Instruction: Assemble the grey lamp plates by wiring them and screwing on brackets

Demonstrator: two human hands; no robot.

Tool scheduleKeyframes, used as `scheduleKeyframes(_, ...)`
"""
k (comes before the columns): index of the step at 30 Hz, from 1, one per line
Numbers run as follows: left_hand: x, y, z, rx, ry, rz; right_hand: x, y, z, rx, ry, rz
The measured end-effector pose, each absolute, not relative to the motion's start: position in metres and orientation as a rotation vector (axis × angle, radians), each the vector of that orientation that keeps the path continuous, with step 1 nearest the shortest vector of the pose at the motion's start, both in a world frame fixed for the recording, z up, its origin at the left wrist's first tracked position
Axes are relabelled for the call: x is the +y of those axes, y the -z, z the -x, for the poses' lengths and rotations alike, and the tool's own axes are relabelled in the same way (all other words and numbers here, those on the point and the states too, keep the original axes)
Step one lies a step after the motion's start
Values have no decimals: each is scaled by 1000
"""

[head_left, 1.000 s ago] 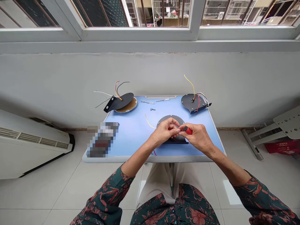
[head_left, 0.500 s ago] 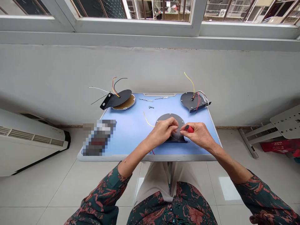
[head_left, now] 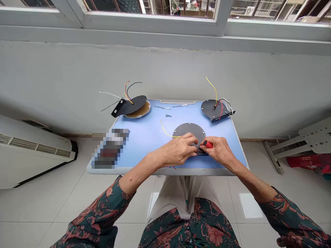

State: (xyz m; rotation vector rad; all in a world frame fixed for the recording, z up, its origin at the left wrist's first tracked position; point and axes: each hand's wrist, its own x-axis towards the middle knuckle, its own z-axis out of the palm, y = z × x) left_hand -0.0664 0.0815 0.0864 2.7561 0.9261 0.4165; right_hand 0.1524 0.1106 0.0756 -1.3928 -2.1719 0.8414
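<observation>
In front of me lies a black round metal plate [head_left: 190, 129] with a bent flange along its near edge and screws around its rim. My left hand [head_left: 179, 150] rests over its near left part, fingers curled together close to the flange; what they pinch, if anything, is hidden. My right hand [head_left: 219, 150] is closed around a screwdriver [head_left: 208, 144] with a red handle and black end, held low over the plate's near right side. The screwdriver's tip is hidden near the left fingertips. A yellow wire [head_left: 165, 131] sticks out left of the plate, and a red wire end shows below my left hand.
On the blue table [head_left: 144, 137], a similar black plate [head_left: 136, 105] sits tilted over a round brown disc at back left. Another wired plate [head_left: 213, 109] lies at back right. Small screws [head_left: 168, 116] and two thin metal pieces [head_left: 180, 105] are at the back. A pixelated item [head_left: 111, 148] lies left.
My left hand has come down and flattened over the near part of the plate. My right hand has moved slightly toward it with the screwdriver. The view has shifted a little.
</observation>
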Motion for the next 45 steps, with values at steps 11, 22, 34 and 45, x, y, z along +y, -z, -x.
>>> scheduleKeyframes(11,83,-92,121,1323,-276,-2892,107,-68,-150,-2189,-781,1360)
scheduleKeyframes(22,84,-79,38,1540,-548,-2189,112,-64,-149,-2226,-693,1373)
scheduleKeyframes(34,90,-84,31,1528,-250,-2448,120,-65,-160,-2320,-762,1221)
scheduleKeyframes(45,81,-62,43,1421,-687,-2295,74,-81,-182,-1896,-1166,1680)
